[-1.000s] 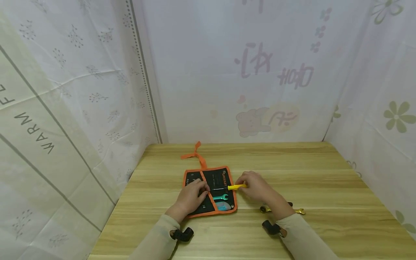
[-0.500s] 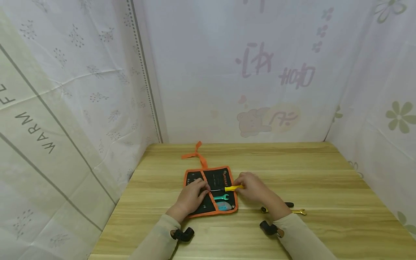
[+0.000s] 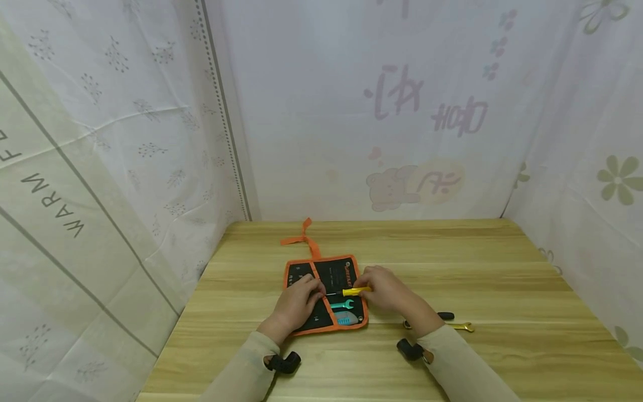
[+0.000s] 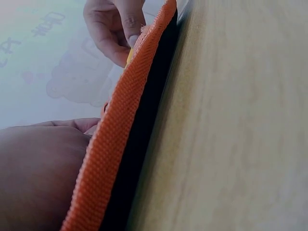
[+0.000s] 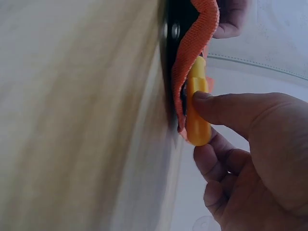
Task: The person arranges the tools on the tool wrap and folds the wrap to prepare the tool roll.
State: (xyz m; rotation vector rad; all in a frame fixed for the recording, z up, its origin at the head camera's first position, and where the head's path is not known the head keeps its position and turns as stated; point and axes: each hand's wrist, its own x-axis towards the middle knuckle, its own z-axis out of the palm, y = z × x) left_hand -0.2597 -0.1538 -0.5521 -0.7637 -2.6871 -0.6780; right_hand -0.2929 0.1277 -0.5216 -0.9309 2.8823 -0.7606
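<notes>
A black tool pouch [image 3: 331,272] with orange trim lies spread on the table. My right hand [image 3: 384,287] pinches the yellow handle of a screwdriver [image 3: 356,291] between thumb and fingers, as the right wrist view also shows. The screwdriver's shaft points left across the pouch, its tip hidden at my left hand. My left hand [image 3: 300,304] rests on the pouch, with thumb and fingertips pinching the orange edge of its pocket. Below the screwdriver, a green open-end wrench [image 3: 343,305] and a grey-and-blue tool [image 3: 346,318] stick out of the pocket.
An orange tie strap [image 3: 305,240] trails from the pouch's far edge. Right of the pouch, a yellow wrench [image 3: 464,327] and a black-handled tool [image 3: 446,316] lie partly behind my right forearm. Patterned cloth [image 3: 321,111] hangs behind the table.
My right hand has moved left with the screwdriver, bringing its handle further over the pouch and its shaft closer to my left hand. The left hand stays in place.
</notes>
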